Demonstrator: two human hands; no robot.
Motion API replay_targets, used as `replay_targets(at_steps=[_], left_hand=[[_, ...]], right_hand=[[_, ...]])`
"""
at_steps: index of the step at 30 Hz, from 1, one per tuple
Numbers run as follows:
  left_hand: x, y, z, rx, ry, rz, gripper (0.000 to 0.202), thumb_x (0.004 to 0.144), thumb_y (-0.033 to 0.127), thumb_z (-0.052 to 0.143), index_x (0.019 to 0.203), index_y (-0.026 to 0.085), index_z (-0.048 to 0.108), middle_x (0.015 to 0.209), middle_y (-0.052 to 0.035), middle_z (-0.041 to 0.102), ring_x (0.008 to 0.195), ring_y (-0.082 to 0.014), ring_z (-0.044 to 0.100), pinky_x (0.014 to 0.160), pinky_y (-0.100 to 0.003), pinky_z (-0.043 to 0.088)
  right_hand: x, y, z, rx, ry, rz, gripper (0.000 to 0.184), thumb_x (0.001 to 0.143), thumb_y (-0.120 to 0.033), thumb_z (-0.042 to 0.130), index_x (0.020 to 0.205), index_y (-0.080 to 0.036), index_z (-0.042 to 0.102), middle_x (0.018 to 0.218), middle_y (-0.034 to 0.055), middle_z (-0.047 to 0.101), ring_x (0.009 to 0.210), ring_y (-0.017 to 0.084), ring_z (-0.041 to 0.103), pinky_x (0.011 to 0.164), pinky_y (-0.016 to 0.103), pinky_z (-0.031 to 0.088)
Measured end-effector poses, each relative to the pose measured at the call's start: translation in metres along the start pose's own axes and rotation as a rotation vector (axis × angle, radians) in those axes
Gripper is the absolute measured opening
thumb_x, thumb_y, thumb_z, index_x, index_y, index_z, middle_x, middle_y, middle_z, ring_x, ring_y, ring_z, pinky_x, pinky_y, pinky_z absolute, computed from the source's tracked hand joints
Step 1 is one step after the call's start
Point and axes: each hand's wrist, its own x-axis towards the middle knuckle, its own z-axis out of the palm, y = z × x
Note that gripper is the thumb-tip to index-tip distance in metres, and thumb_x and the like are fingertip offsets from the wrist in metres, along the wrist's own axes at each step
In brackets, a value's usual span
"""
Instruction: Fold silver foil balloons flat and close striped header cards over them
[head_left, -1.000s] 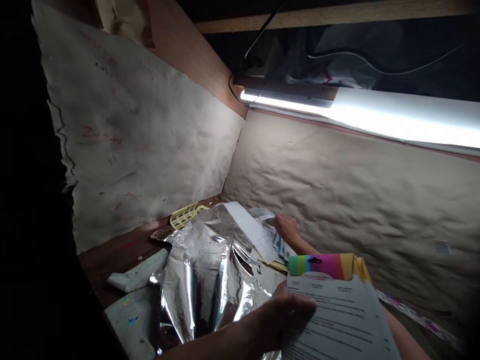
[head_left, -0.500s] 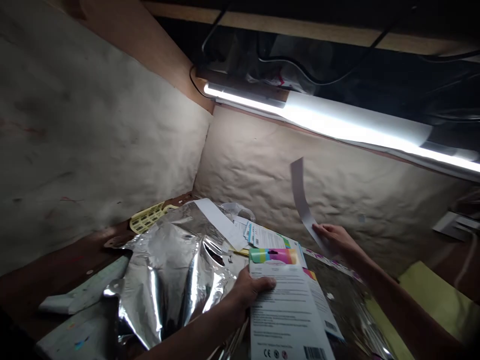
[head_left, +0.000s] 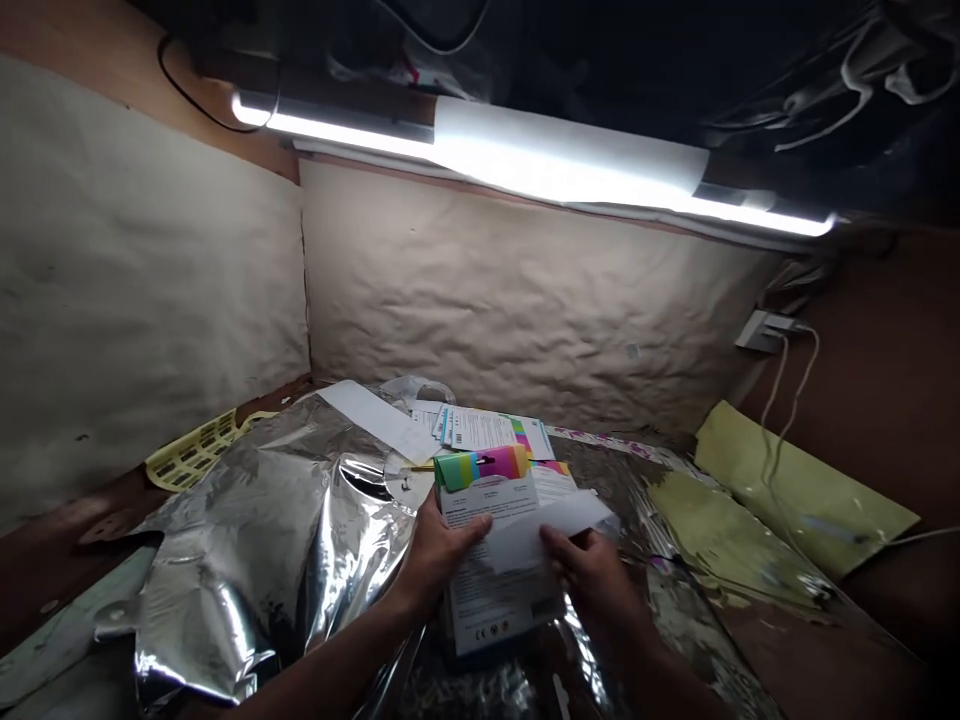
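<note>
Card (head_left: 487,600) | left hand (head_left: 439,555): gripping card's left edge | right hand (head_left: 592,580): pinching white strip (head_left: 559,530) | strip: across card, long axis sideways, right end nearer right hand | foil (head_left: 255,560): left of card | leaflets (head_left: 472,430): beyond card

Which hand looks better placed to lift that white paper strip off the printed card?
Probably the right hand: it lies on the white paper strip, while the left hand is occupied, holding the edge of the rainbow-topped printed card.
</note>
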Motion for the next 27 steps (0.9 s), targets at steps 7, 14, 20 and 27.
replay_targets(at_steps=[7, 14, 20, 27], left_hand=[[0.006, -0.009, -0.005, -0.038, 0.071, -0.003, 0.057, 0.071, 0.041, 0.084, 0.114, 0.014, 0.058, 0.113, -0.0158, 0.071, 0.102, -0.0313, 0.069, 0.086, -0.042, 0.057], [0.001, 0.002, 0.000, 0.029, 0.109, 0.032, 0.067, 0.059, 0.032, 0.091, 0.113, 0.013, 0.056, 0.106, -0.0152, 0.072, 0.096, -0.0313, 0.071, 0.081, -0.042, 0.060], [0.007, 0.017, -0.011, 0.165, 0.183, 0.191, 0.058, 0.064, 0.032, 0.088, 0.111, 0.016, 0.057, 0.099, -0.0088, 0.074, 0.085, -0.0256, 0.072, 0.074, -0.037, 0.061], [-0.010, 0.018, 0.002, 0.362, 0.027, 0.328, 0.047, 0.061, 0.031, 0.086, 0.101, 0.017, 0.066, 0.088, -0.0056, 0.075, 0.076, -0.0228, 0.070, 0.065, -0.030, 0.058]], right_hand=[[0.015, 0.009, 0.007, 0.132, 0.147, -0.003, 0.035, 0.057, -0.035, 0.092, 0.080, -0.019, 0.071, 0.076, -0.0001, 0.074, 0.064, 0.014, 0.067, 0.064, 0.022, 0.058], [0.014, 0.018, 0.007, 0.051, 0.147, -0.013, 0.034, 0.066, -0.041, 0.087, 0.081, -0.018, 0.068, 0.073, 0.0008, 0.071, 0.064, 0.016, 0.066, 0.062, 0.026, 0.056], [0.023, -0.016, -0.025, -0.193, 0.448, -0.498, 0.073, 0.073, -0.047, 0.078, 0.135, -0.025, 0.046, 0.111, 0.0045, 0.060, 0.090, 0.019, 0.062, 0.077, 0.033, 0.055], [-0.001, -0.019, -0.011, -0.873, 0.075, -0.680, 0.075, 0.067, -0.041, 0.083, 0.134, -0.024, 0.055, 0.137, 0.0114, 0.055, 0.130, 0.035, 0.045, 0.107, 0.052, 0.039]])
